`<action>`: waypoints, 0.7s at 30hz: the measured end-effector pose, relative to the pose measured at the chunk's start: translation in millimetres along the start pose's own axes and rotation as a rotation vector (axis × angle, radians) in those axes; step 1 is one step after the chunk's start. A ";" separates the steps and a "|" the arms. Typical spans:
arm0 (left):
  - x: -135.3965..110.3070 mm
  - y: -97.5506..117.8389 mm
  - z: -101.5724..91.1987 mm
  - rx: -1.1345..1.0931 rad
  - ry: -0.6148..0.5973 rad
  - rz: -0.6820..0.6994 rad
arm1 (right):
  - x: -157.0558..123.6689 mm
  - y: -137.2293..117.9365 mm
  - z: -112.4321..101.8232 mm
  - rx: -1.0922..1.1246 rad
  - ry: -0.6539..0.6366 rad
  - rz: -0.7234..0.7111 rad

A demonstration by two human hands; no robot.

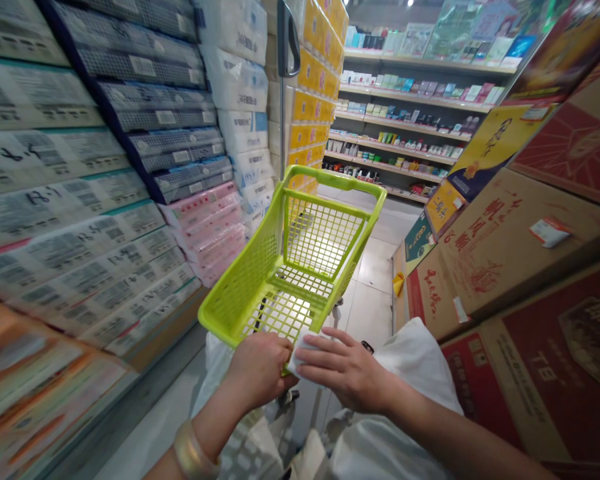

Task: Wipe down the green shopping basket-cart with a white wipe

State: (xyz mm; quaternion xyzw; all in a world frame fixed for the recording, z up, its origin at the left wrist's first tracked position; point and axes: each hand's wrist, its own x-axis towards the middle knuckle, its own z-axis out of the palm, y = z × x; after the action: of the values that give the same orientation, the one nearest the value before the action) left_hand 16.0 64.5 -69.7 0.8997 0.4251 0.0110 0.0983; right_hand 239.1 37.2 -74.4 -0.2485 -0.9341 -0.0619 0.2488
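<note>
A lime-green plastic shopping cart (250, 287) with a lattice floor and sides stands in front of me, its bare basket showing the tiles through the mesh. My left hand (263, 363) is closed around the near rim. Beside it, my right hand (343, 367) lies with extended fingers over a folded white tissue or wipe (303, 353), pressing it to the rim's near right corner. The wipe's underside is hidden. A grey pole with a loop handle (290, 47) rises at the cart's far left.
Stacked tissue packs (240, 87) and paper bundles (80, 227) line the left side. Cardboard cartons (520, 233) are piled close on the right. Shelves of small boxed goods (400, 120) stand at the back. Pale tiled floor (373, 267) shows between cart and cartons.
</note>
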 end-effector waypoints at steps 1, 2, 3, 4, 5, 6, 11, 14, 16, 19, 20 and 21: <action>-0.2 0.2 -0.4 -0.003 -0.003 0.001 | -0.4 2.6 -0.1 -0.005 0.003 0.009; -0.3 0.4 -0.7 -0.011 -0.005 0.004 | -0.8 7.4 -0.6 -0.018 0.023 0.045; -0.3 0.5 -1.0 -0.021 -0.003 0.006 | -0.9 13.5 -1.5 -0.037 0.053 0.103; -0.2 0.7 -1.1 -0.030 0.000 0.009 | -0.8 19.4 -2.4 -0.059 0.086 0.167; -0.1 0.7 -1.0 -0.038 0.002 0.014 | -0.5 23.7 -3.3 -0.080 0.115 0.224; 0.0 0.7 -0.8 -0.043 0.004 0.016 | 0.1 25.5 -4.0 -0.094 0.132 0.260; 0.1 -0.2 0.0 -0.012 0.018 -0.006 | 2.6 5.2 -2.6 -0.018 0.010 0.073; 0.0 -0.4 -0.7 -0.008 0.010 0.005 | 1.8 7.2 -2.3 0.003 0.014 0.043; 0.0 -0.2 -1.2 -0.028 0.011 0.022 | 1.2 18.9 -3.2 -0.027 0.075 0.143; 0.1 0.3 -1.4 -0.043 0.019 0.034 | 2.4 28.6 -4.2 -0.085 0.137 0.303; 0.1 0.5 -1.4 -0.041 0.019 0.032 | 3.2 26.2 -4.1 -0.085 0.127 0.301; 0.0 0.7 -1.5 -0.035 0.018 0.027 | 4.2 21.3 -3.8 -0.073 0.100 0.264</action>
State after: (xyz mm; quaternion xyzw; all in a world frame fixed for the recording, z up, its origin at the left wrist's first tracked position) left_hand 16.4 64.4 -68.2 0.9034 0.4135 0.0277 0.1099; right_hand 248.2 56.6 -69.2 -0.3745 -0.8769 -0.0750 0.2918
